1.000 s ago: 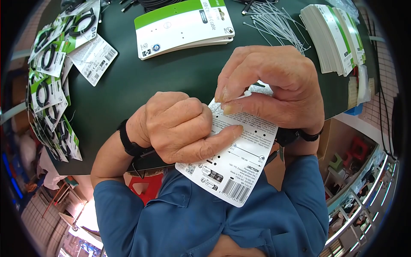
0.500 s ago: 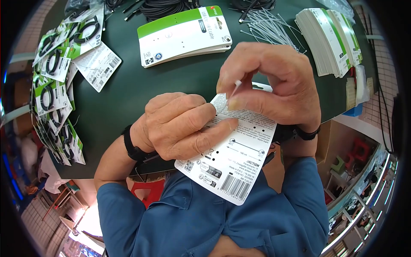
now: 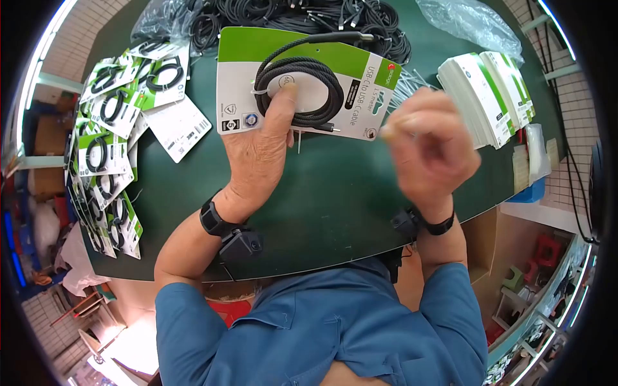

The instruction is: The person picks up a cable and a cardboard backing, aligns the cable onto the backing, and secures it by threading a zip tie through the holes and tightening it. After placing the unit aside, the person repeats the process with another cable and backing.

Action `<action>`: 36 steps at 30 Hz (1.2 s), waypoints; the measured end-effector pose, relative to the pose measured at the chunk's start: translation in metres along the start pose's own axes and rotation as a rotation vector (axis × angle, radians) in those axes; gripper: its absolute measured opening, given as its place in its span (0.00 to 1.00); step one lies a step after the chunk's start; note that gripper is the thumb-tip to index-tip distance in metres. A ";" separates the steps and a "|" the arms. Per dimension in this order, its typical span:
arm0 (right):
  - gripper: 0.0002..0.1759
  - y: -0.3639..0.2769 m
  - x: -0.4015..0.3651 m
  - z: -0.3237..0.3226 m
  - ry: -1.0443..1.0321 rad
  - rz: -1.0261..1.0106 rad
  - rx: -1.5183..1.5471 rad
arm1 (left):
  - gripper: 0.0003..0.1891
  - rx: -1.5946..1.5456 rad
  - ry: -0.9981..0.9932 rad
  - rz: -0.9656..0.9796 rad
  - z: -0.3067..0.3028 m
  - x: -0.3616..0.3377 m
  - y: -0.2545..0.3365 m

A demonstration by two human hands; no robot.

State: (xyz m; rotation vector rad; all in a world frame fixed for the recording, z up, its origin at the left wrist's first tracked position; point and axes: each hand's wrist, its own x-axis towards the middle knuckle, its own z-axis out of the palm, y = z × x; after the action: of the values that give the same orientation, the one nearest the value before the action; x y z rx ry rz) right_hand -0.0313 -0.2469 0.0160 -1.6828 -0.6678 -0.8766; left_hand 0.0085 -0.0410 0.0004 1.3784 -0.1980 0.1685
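Observation:
My left hand (image 3: 257, 157) holds a green and white USB-C cable card (image 3: 238, 55) front side up, its thumb pressed on the card's middle. A coiled black braided cable (image 3: 331, 83) lies on the card, fastened with a white tie at its left side. One cable end stretches along the top to the right, and a thin white tie tail (image 3: 299, 143) sticks out below the card. Just off the card's right edge is my right hand (image 3: 434, 148), blurred, its fingers curled in a pinch. Whatever is between those fingertips does not show clearly.
Loose white cable ties (image 3: 407, 83) lie behind my right hand. Stacks of cards (image 3: 473, 96) stand at the right, finished-looking cable cards (image 3: 103, 154) are piled at the left, and black cables (image 3: 309, 16) lie at the back. Clear plastic bags (image 3: 473, 26) sit at the far side.
The card, earlier back side up near my body with both hands on a tie, is now turned front up and farther out in my left hand. My right hand has come off it.

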 end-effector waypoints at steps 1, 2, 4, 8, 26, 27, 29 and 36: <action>0.16 -0.001 0.002 0.004 -0.097 -0.077 -0.096 | 0.08 -0.081 0.019 -0.091 0.004 0.004 0.001; 0.16 -0.001 0.003 0.008 -0.097 -0.090 -0.103 | 0.08 -0.088 0.014 -0.079 0.008 0.006 0.002; 0.19 0.003 0.000 0.016 -0.198 -0.198 -0.287 | 0.09 -0.178 0.010 -0.085 0.016 0.009 0.003; 0.22 0.012 -0.005 0.022 -0.185 -0.257 -0.419 | 0.09 -0.268 0.006 -0.086 0.026 0.011 -0.002; 0.20 0.013 -0.015 0.030 -0.170 -0.261 -0.628 | 0.12 -0.335 0.083 -0.029 0.041 0.002 -0.020; 0.20 0.011 -0.016 0.030 -0.175 -0.261 -0.629 | 0.12 -0.340 0.074 -0.055 0.040 0.002 -0.019; 0.20 0.006 -0.018 0.030 -0.182 -0.264 -0.625 | 0.12 -0.339 0.051 -0.107 0.037 0.003 -0.018; 0.18 -0.002 -0.027 0.041 -0.270 -0.197 -0.312 | 0.13 -0.334 0.043 -0.149 0.031 0.007 -0.017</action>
State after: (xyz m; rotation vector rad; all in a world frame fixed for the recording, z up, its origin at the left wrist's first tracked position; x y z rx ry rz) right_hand -0.0392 -0.2071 -0.0112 -2.0650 -0.9291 -0.9359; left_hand 0.0185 -0.0743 -0.0086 1.0511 -0.0824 0.0381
